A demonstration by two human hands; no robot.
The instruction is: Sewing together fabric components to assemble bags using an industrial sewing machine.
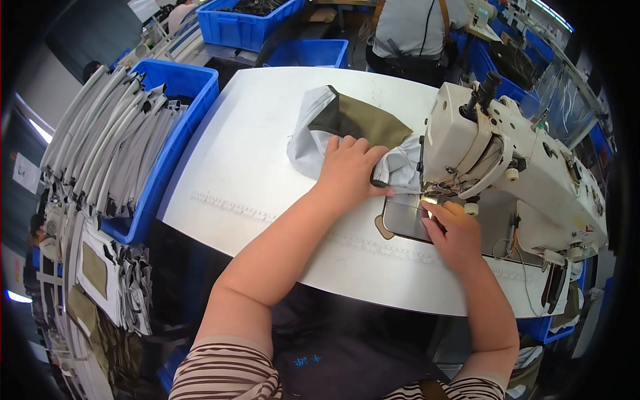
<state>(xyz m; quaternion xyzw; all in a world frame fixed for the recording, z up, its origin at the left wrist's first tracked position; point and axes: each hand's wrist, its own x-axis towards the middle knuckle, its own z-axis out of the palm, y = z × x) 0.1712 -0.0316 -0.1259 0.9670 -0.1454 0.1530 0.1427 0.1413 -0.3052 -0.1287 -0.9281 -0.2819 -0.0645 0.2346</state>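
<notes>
My left hand (353, 170) grips a light grey and olive fabric piece (365, 115) on the white sewing table (240, 133), fingers curled over it and thumb beside the presser foot. My right hand (450, 227) is bent at the metal needle plate (403, 217) of the white industrial sewing machine (460, 127), fingertips together just below the needle area; what they hold, if anything, is too small to make out. A thread runs across the plate. The fabric's edge reaches the needle area, where the machine partly hides it.
At left, a blue bin (160, 180) holds stacked grey curved pieces (100, 140), with more fabric pieces (120, 287) below. Blue bins (307, 53) stand beyond the table, near a seated person's back (407, 33). An orange-handled tool (514, 237) is by the machine's base.
</notes>
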